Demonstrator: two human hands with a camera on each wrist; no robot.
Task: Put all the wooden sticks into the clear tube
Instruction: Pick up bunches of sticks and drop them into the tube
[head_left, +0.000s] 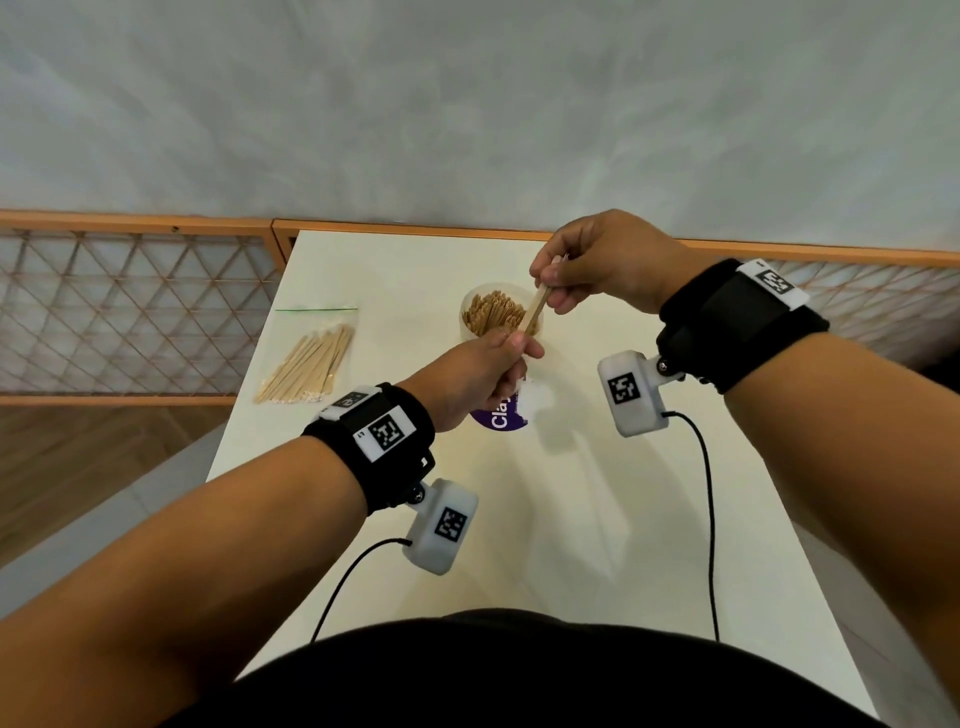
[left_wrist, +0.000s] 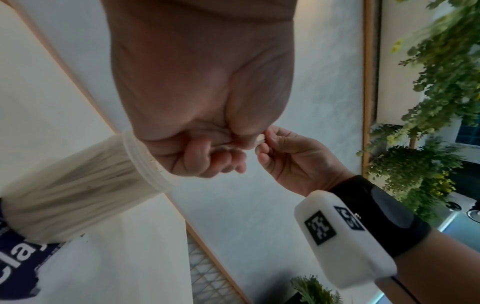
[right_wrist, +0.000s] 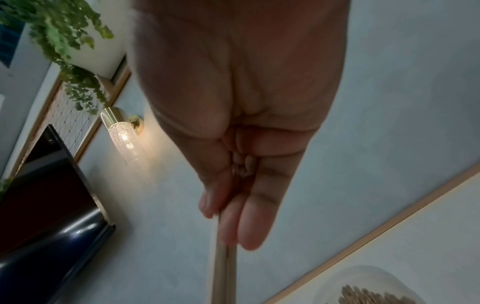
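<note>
**Here, both hands share a few sticks above the tube**

Both hands are closed on the same wooden sticks (head_left: 535, 307), held slanted over the mouth of the clear tube (head_left: 537, 325). The right hand (head_left: 597, 265) pinches the upper end; the left hand (head_left: 480, 374) pinches the lower end. The tube stands on the bench (head_left: 597, 519), packed with sticks. Well to its left lies a clear bag (head_left: 311, 358) holding more sticks.

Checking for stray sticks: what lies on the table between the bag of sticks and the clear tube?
Nothing: in the head view the table is bare between the bag of sticks and the clear tube.
</note>
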